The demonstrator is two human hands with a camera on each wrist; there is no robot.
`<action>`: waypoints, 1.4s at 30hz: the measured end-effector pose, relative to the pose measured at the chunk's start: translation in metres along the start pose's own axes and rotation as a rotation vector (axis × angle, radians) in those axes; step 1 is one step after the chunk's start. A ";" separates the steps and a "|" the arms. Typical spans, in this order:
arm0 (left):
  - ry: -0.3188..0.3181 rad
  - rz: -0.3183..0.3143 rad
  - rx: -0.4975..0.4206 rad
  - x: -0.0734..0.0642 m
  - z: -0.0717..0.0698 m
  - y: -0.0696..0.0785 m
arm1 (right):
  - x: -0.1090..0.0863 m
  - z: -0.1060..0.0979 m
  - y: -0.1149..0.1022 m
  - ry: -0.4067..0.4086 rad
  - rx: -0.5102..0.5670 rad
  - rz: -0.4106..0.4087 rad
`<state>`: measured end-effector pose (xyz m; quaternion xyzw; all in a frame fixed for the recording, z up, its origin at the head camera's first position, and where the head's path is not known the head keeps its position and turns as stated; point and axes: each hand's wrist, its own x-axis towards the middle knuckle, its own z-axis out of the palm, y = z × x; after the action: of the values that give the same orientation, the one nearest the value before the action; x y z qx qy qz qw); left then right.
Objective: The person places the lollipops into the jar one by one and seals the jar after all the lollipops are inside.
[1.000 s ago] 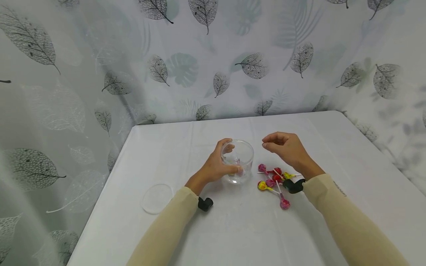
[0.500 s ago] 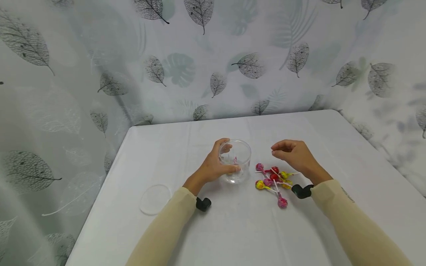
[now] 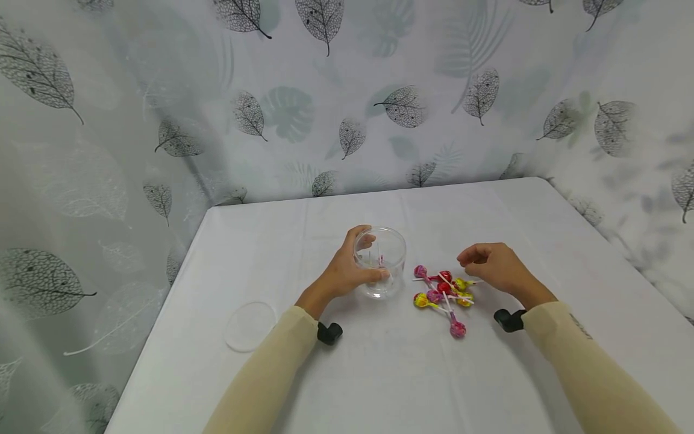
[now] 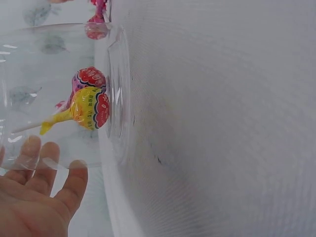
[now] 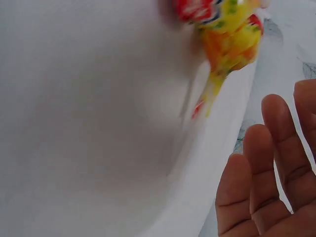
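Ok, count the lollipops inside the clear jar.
2, both heads down at the jar bottom: a yellow lollipop beside a pink lollipop. More could hide behind the left hand.

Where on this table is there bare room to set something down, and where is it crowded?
Bare cloth of the table runs behind the clear jar to the back wall, and along the near edge between the sleeves. Crowded: the lollipops between the jar, gripped by the left hand, and the right hand. The lid occupies the left side.

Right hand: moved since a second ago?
Yes. The right hand dropped from beside the clear jar rim toward the lollipop pile, nearer the person.
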<state>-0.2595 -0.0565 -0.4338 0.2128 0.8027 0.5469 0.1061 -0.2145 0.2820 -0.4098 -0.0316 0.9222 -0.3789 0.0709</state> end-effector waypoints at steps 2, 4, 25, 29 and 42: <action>0.003 -0.002 0.003 0.000 0.000 0.000 | 0.000 -0.001 0.004 -0.022 -0.022 0.011; 0.004 0.000 0.003 0.000 -0.001 0.000 | 0.000 -0.001 0.007 -0.050 -0.038 0.026; 0.013 -0.001 0.008 0.000 -0.002 0.000 | 0.004 0.003 0.022 -0.147 -0.153 0.070; 0.014 -0.001 0.002 -0.001 -0.002 0.000 | 0.002 0.004 0.023 -0.150 -0.155 0.057; 0.005 0.013 -0.001 -0.002 0.000 -0.001 | -0.002 0.005 0.026 -0.145 -0.167 0.030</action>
<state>-0.2584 -0.0575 -0.4350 0.2167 0.8013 0.5484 0.1007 -0.2121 0.2972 -0.4318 -0.0510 0.9433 -0.2966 0.1403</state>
